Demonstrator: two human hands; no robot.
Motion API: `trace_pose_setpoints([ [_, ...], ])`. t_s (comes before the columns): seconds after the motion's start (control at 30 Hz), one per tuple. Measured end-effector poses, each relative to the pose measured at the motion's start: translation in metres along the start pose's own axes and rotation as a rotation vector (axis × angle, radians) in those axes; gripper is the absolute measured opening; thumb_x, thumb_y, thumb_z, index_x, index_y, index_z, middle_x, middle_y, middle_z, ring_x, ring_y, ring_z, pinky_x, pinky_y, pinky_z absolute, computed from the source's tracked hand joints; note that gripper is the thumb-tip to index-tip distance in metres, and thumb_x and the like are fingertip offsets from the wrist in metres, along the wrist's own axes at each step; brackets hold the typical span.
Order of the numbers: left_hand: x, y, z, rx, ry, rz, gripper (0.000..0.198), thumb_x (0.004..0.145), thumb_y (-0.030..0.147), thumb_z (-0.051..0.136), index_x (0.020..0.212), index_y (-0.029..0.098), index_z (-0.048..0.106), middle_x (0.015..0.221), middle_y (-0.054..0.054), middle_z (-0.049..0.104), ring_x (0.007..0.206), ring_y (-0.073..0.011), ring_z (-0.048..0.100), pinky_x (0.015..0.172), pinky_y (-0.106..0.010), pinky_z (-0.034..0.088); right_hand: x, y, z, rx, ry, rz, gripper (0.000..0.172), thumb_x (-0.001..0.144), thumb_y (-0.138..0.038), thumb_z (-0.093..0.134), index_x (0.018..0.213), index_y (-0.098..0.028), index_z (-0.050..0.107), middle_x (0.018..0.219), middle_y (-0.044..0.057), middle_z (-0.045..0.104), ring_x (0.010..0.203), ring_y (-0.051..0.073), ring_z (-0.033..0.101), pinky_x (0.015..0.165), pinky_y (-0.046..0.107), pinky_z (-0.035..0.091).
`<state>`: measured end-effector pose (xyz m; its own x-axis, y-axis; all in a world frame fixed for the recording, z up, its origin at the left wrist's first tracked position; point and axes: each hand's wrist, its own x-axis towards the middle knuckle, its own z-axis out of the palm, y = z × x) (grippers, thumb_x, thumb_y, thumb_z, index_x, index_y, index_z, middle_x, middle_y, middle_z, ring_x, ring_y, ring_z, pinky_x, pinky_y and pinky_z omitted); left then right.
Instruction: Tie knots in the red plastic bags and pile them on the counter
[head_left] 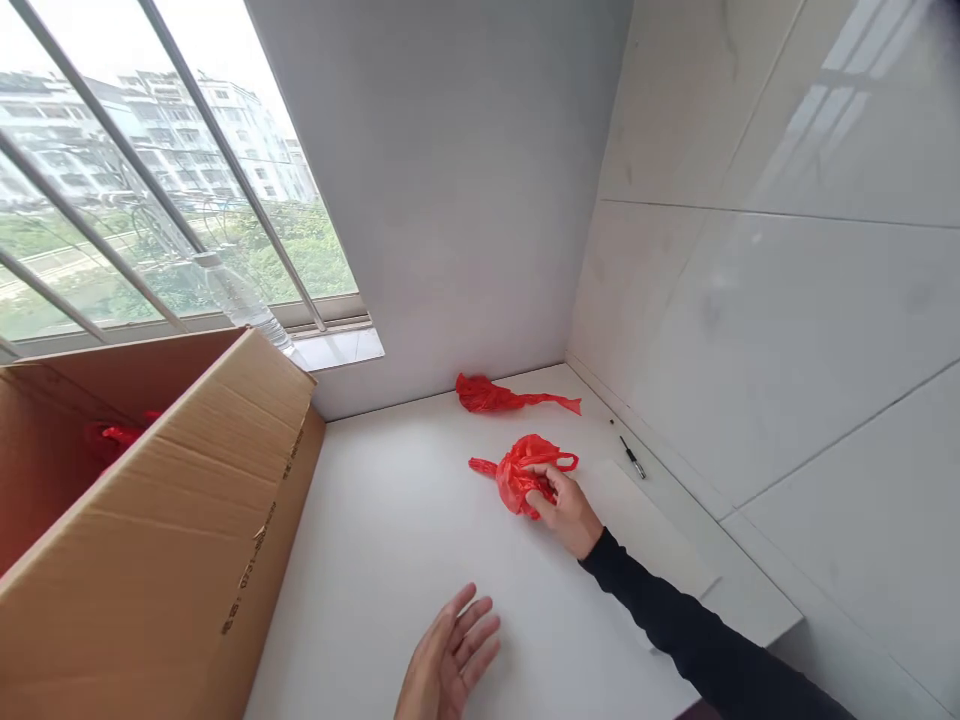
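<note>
A crumpled red plastic bag [529, 455] lies on the white tabletop [375, 520], with a loop handle sticking out on its right and a twisted end on its left. My right hand [568, 510], in a black sleeve, pinches the bag from above, thumb and fingers closed on the plastic. Nearer to me, my left hand [454, 650] hovers over the table, fingers spread and nothing in them. Against the back wall lies a second red plastic bag [491, 395], its twisted tail pointing right.
On the left stands an open cardboard box [202, 490] with red plastic [120, 434] inside. A clear bottle [240, 300] is on the windowsill behind it. A pen [634, 458] and white paper [660, 530] lie at the right, along the tiled wall [787, 330].
</note>
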<state>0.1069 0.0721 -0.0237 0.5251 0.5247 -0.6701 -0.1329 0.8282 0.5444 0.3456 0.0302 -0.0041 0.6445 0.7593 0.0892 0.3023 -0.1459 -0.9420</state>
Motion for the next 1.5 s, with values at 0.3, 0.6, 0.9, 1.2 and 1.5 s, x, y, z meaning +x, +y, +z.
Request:
trace_pose_setpoints([
  [0.3,-0.005,-0.009,0.003,-0.219,-0.113,0.181,0.038,0.085,0.039,0.069,0.117,0.017,0.065,0.117,-0.012,0.071,0.111,-0.0313,0.066,0.094,-0.041,0.052,-0.129,-0.023,0.027,0.102,-0.514,0.007,0.018,0.089,-0.037,0.062,0.102,-0.024,0.063,0.099,0.003,0.068,0.091,0.021,0.064,0.086,0.037,0.053],
  [0.6,-0.025,-0.020,-0.007,-0.028,-0.037,0.313,0.079,0.067,0.026,0.085,0.139,0.027,0.052,0.133,-0.011,0.063,0.119,-0.0315,0.060,0.096,-0.038,0.052,-0.090,-0.010,0.041,0.230,-0.494,0.123,0.058,0.087,-0.042,0.065,0.137,-0.024,0.041,0.125,0.009,0.062,0.113,0.025,0.059,0.099,0.045,0.048],
  [0.9,-0.033,-0.028,-0.014,-0.085,-0.037,0.311,0.043,0.077,0.031,0.077,0.119,0.024,0.068,0.130,-0.008,0.066,0.121,-0.0300,0.059,0.100,-0.039,0.049,-0.086,-0.005,0.048,0.342,-0.546,0.188,0.053,0.093,-0.047,0.056,0.140,-0.026,0.044,0.130,0.008,0.059,0.121,0.023,0.055,0.104,0.041,0.043],
  [1.2,-0.034,-0.025,-0.013,-0.194,-0.003,0.232,0.046,0.079,0.041,0.075,0.119,0.018,0.069,0.111,-0.011,0.074,0.111,-0.0350,0.065,0.098,-0.042,0.049,-0.077,0.005,0.058,0.309,-0.676,0.200,0.042,0.085,-0.055,0.065,0.108,-0.020,0.068,0.102,0.007,0.069,0.093,0.022,0.063,0.087,0.038,0.052],
  [1.5,-0.031,-0.021,-0.010,-0.116,0.023,0.279,0.055,0.077,0.032,0.078,0.129,0.023,0.063,0.104,-0.008,0.076,0.100,-0.0311,0.070,0.092,-0.040,0.052,-0.077,0.007,0.057,0.468,-0.773,0.352,0.054,0.083,-0.056,0.067,0.122,-0.021,0.055,0.093,0.004,0.067,0.082,0.019,0.065,0.085,0.039,0.054],
])
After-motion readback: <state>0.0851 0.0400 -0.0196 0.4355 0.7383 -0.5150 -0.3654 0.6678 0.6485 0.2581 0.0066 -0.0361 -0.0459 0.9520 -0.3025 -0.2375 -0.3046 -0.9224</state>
